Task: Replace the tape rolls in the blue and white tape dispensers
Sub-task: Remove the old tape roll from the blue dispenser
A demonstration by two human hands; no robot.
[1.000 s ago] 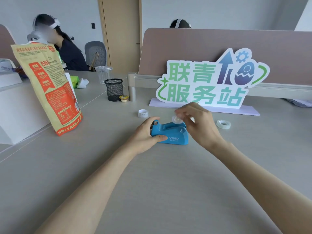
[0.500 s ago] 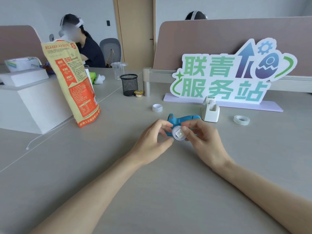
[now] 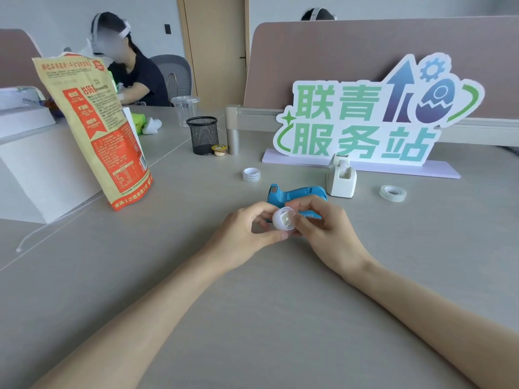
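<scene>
**Head view: working the spent core off its hub, just in front of the blue dispenser**

Head view shows both hands meeting on one small white piece, the tape hub (image 3: 284, 219), held just in front of the blue dispenser (image 3: 295, 196). The left hand (image 3: 247, 231) pinches it from the left with thumb and forefinger; the right hand (image 3: 323, 228) grips it from the right, fingers curled around it. Whether a spent core still sits on the hub cannot be told.

The step looks like stripping or loading the hub. To do it well, one hand should hold the hub steady while the other slides the ring straight along its axis; twisting at an angle could jam it. Keeping the work low over the table (image 3: 252, 318) means a dropped part will not roll far.

Fresh stock lies within reach: a white roll (image 3: 251, 174) behind and left of the blue dispenser, a clear roll (image 3: 392, 192) well off to its right. The white dispenser (image 3: 341, 179) stands touching or just beside the blue dispenser's far right end, untouched; its turn comes after.
</scene>
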